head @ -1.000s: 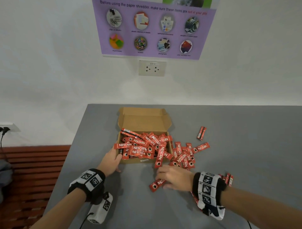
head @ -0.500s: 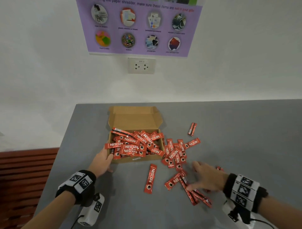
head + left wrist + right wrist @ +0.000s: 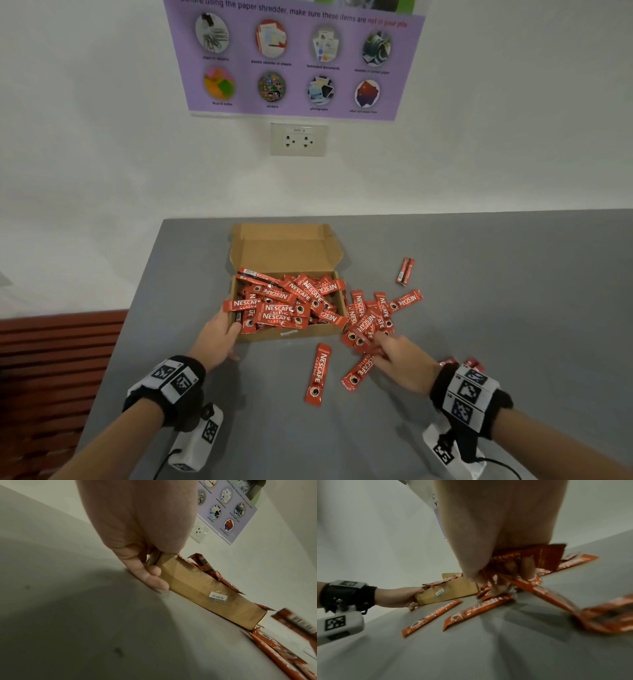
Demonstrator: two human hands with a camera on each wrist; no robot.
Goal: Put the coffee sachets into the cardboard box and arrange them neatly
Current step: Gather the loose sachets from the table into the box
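The right hand held a bunch of sachets, its fingers curled round them at the near edge of the pile. The left hand gripped the box at its near left corner, thumb over the rim and fingers against the front wall and down on the table.

Nearest the person, a lone sachet lay flat on the table in front of the box, well clear of it. Just right of it a second sachet lay slantwise, close under the right hand. Behind these the pile sat heaped against the right wall of the box. The box itself was open, its lid folded back, and full of sachets lying crosswise in disorder, several sticking out over the left and front rims. A small white label showed on the front wall. Farther right, one sachet lay apart from the pile.

On the wall beyond were a socket and above it a purple poster.
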